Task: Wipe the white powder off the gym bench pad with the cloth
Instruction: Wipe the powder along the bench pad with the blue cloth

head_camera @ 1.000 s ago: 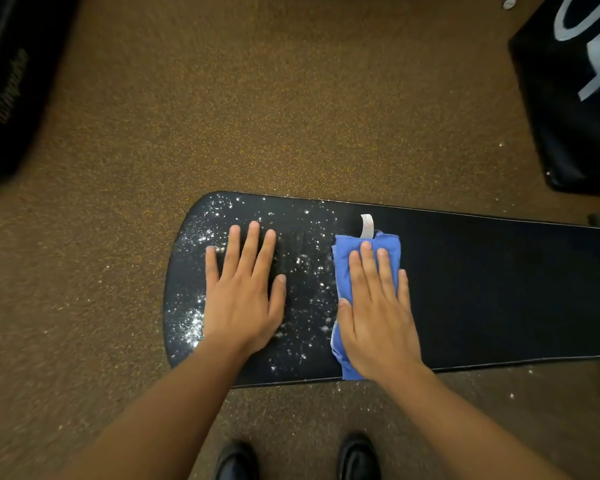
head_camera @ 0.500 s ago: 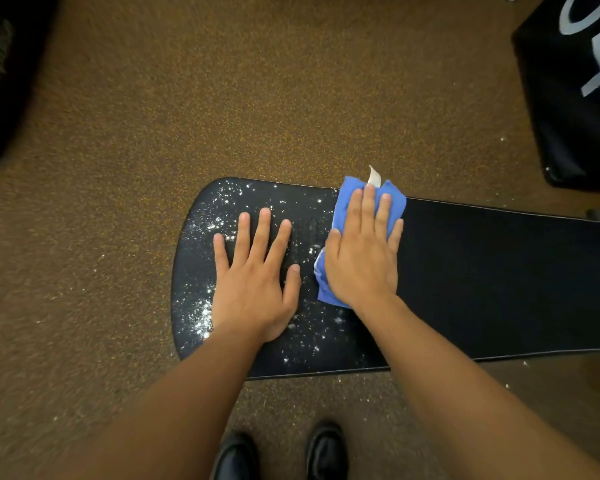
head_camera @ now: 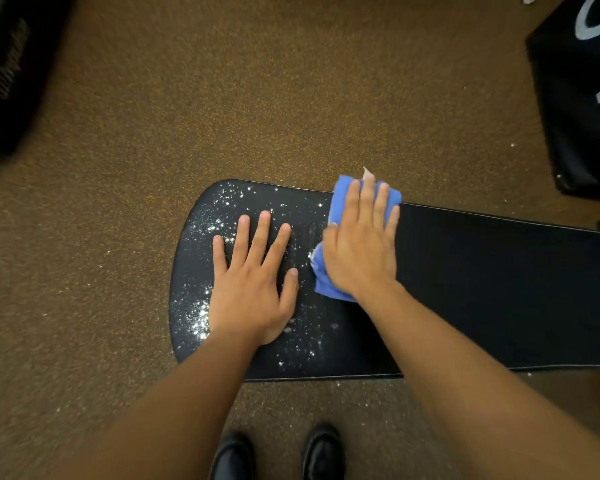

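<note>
- Your right hand point(head_camera: 361, 242) lay flat on the blue cloth point(head_camera: 329, 287), fingers straight and close together, pressing it onto the bench pad point(head_camera: 482, 289) at the pad's far edge; nothing was curled round the cloth, so only downward pressure held it.
- Your left hand point(head_camera: 253, 282) rested open on the pad just beside the cloth, fingers spread, palm down, bracing right in the powdered zone.
- The white powder point(head_camera: 198, 320) sat on the rounded left end of the pad: thick by your left wrist, scattered along the far edge and near the front edge. The pad to the right of the cloth looked clean.
- Risk: the cloth's top corner already overhung the far edge, so a longer push would likely have swept powder onto the brown floor point(head_camera: 222, 98), where some specks already lay.
- Risk: your left palm covered powder. I judge that patch would be missed, or smeared and carried off on your skin, unless you lifted that hand.
- Risk: with a flat press only, the cloth could have bunched or slid out from under your palm on a sideways stroke.
- Risk: a loaded cloth dragged right would probably have re-dusted the clean stretch.
</note>
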The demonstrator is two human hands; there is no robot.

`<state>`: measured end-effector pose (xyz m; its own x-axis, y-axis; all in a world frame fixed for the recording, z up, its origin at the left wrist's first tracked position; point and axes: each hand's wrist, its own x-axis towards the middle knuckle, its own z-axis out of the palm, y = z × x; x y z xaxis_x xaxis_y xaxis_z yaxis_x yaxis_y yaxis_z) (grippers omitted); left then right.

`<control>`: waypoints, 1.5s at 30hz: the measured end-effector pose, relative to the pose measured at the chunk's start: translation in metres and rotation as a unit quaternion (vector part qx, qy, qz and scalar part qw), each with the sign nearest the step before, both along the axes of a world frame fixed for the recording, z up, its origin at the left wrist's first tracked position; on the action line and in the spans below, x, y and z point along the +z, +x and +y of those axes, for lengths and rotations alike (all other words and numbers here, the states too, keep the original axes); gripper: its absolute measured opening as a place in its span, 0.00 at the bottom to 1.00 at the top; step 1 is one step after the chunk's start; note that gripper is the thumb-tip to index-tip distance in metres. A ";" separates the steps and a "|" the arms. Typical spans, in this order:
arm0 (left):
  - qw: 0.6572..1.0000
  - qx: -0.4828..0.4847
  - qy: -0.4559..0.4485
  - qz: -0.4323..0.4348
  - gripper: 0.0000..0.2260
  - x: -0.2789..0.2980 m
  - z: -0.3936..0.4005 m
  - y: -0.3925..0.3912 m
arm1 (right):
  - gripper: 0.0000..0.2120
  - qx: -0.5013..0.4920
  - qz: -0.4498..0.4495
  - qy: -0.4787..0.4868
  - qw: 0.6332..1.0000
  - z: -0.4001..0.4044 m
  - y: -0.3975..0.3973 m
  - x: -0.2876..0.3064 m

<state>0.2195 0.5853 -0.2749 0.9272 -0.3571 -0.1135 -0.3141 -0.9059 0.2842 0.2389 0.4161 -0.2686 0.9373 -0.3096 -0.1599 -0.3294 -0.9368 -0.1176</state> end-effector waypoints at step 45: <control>1.000 -0.003 0.005 0.000 0.28 -0.001 0.002 0.001 | 0.36 0.060 0.009 -0.011 0.998 0.003 -0.011 0.001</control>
<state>0.2202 0.5869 -0.2761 0.9248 -0.3617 -0.1176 -0.3197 -0.9067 0.2751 0.2275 0.4190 -0.2672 0.9648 -0.1994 -0.1715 -0.2171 -0.9718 -0.0918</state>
